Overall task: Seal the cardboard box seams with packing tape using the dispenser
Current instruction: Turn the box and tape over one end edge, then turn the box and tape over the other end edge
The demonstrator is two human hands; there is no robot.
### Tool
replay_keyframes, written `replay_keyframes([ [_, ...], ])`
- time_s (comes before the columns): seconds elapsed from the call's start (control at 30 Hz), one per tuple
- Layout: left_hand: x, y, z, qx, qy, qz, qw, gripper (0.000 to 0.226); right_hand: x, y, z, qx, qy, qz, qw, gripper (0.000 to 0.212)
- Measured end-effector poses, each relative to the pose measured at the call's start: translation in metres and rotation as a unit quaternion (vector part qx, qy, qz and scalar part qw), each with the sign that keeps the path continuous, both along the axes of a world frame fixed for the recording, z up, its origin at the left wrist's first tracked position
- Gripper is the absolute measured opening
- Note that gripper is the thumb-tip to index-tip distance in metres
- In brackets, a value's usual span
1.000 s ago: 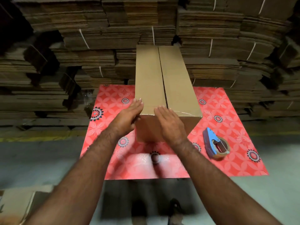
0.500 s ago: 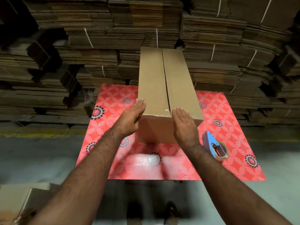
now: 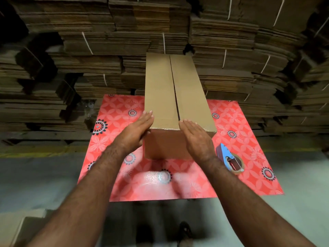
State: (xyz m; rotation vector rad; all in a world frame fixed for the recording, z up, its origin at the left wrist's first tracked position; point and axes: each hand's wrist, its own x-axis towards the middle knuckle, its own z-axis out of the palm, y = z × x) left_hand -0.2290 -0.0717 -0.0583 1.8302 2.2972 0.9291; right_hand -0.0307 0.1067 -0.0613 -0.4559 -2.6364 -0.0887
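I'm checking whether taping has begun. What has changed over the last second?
The right hand slid rightward from the centre seam to the box's near right corner. The left hand stayed on the near left corner. Nothing was picked up: the tape dispenser still lies on the red mat, and the seam is untaped.

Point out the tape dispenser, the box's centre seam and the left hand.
tape dispenser (image 3: 224, 152): head view, blue body.
centre seam (image 3: 174, 93): head view, mid-length.
left hand (image 3: 136, 131): head view, back of hand.
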Motion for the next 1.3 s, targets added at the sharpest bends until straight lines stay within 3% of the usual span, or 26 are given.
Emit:
replay_keyframes([
  [0.23,0.004,-0.001,0.004,-0.013,0.021,0.005,1.000,0.057,0.041,0.035,-0.001,-0.024,-0.017,-0.054,0.998,0.057],
  [0.43,0.017,0.001,0.019,-0.045,-0.038,0.065,0.996,0.070,0.037,0.034,0.031,-0.067,0.005,-0.032,0.997,0.027],
  [0.53,0.021,0.018,0.034,-0.035,-0.056,0.127,0.990,0.072,0.024,0.046,0.040,-0.139,0.036,-0.075,0.987,0.039],
  [0.7,0.009,0.062,0.054,-0.068,-0.142,0.235,0.959,0.074,-0.011,0.077,0.047,-0.250,-0.012,-0.133,0.959,0.062],
  [0.8,-0.005,0.091,0.066,-0.078,-0.212,0.315,0.922,0.050,-0.036,0.105,0.053,-0.328,-0.068,-0.151,0.930,0.075],
  [0.87,-0.020,0.110,0.068,-0.109,-0.220,0.342,0.907,0.047,-0.046,0.121,0.057,-0.341,-0.105,-0.151,0.922,0.071],
  [1.07,-0.035,0.140,0.078,-0.255,-0.139,0.417,0.861,0.098,-0.050,0.103,0.064,-0.293,-0.158,-0.105,0.937,0.041],
  [1.2,-0.050,0.151,0.076,-0.323,-0.088,0.430,0.838,0.113,-0.036,0.052,0.066,-0.242,-0.161,-0.011,0.957,0.032],
  [1.3,-0.059,0.156,0.076,-0.346,-0.054,0.410,0.842,0.117,-0.032,0.020,0.072,-0.249,-0.165,0.060,0.952,0.030],
])
